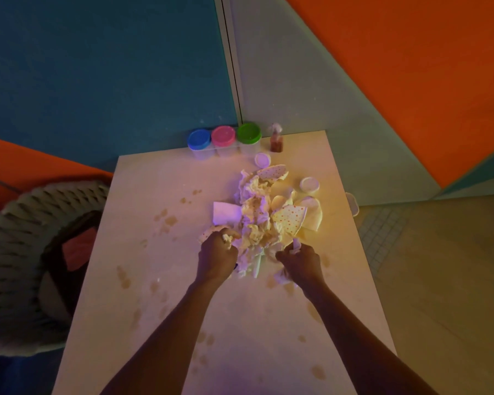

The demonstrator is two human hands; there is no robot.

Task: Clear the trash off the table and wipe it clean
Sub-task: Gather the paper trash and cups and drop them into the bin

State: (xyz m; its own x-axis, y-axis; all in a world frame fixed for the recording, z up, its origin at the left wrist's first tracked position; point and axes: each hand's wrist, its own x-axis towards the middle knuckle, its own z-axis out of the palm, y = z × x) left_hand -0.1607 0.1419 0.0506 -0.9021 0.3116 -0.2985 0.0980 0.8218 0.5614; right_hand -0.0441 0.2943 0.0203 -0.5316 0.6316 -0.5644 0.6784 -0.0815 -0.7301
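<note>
A heap of trash (261,215) lies on the middle of the white table (160,269): crumpled napkins, dotted paper plates (290,219) and small white cups (309,185). My left hand (218,256) is closed on crumpled paper at the heap's near left edge. My right hand (300,262) grips a crumpled white napkin at the heap's near right edge. Brown stains (166,220) are spattered over the tabletop, left of the heap and toward the near edge.
Three clear jars with blue (199,139), pink (223,136) and green (249,133) lids stand along the table's far edge, beside a small spray bottle (276,138). A woven chair (20,252) sits at the left. A white bin rim (353,203) shows past the table's right edge.
</note>
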